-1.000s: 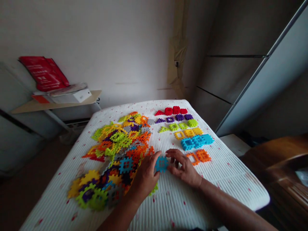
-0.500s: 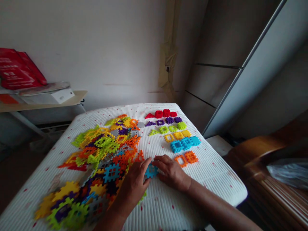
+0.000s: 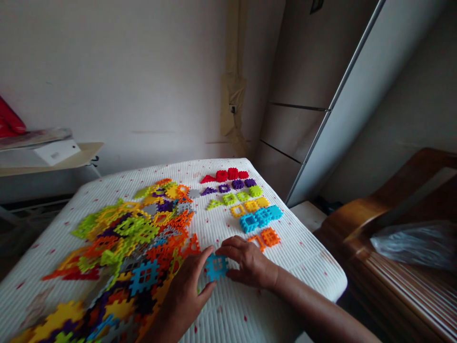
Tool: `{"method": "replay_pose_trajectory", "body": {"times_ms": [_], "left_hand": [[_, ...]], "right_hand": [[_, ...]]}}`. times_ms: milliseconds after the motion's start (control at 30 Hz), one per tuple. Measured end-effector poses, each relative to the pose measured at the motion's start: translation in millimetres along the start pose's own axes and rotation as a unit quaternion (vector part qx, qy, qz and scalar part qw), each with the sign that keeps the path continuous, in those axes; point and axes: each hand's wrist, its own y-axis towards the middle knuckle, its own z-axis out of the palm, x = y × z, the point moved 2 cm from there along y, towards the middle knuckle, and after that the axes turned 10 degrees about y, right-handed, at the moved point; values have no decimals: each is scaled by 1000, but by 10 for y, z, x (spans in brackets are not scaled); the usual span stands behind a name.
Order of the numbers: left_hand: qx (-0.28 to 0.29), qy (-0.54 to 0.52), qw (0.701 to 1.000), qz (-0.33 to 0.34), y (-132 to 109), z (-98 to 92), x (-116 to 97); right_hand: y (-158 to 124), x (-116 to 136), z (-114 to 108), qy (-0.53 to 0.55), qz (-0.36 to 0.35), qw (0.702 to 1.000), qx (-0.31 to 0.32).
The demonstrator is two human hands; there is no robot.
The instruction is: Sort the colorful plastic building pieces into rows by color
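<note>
Blue lattice piece [image 3: 216, 267], one, toothed, located between the two hands near the front of a desk [image 3: 228, 319] under a white ribbed cover with red specks. Left hand [image 3: 189, 284]: thumb and forefinger spread about the piece's left edge; whether they grip cannot be told. Right hand [image 3: 252, 265]: fingers bent, pinching the piece with the thumb at its right edge. Loose heap [image 3: 145, 232], mixed, to the left: overlapping toothed pieces in lime, yellow, orange, purple, grey, red and blue. Rows, to the right, far to near: red row [image 3: 233, 173], a triangle and three others; purple row [image 3: 237, 184], likewise with a triangle; lime row [image 3: 255, 191], the same; yellow row [image 3: 263, 202], frame, lattice, solid; blue row [image 3: 262, 217], the same order; orange row [image 3: 270, 237], lattice and frame, the frame partly behind the right hand. Surroundings: white box [image 3: 57, 152] on a side board [image 3: 90, 150], far left; wooden seat [image 3: 352, 207], right, bearing a crumpled clear plastic bag [image 3: 410, 245]
</note>
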Motion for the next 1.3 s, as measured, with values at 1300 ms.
{"method": "replay_pose_trajectory", "body": {"times_ms": [1300], "left_hand": [[40, -567, 715, -407, 102, -302, 144]], "right_hand": [[149, 147, 57, 24, -123, 992, -30]]}}
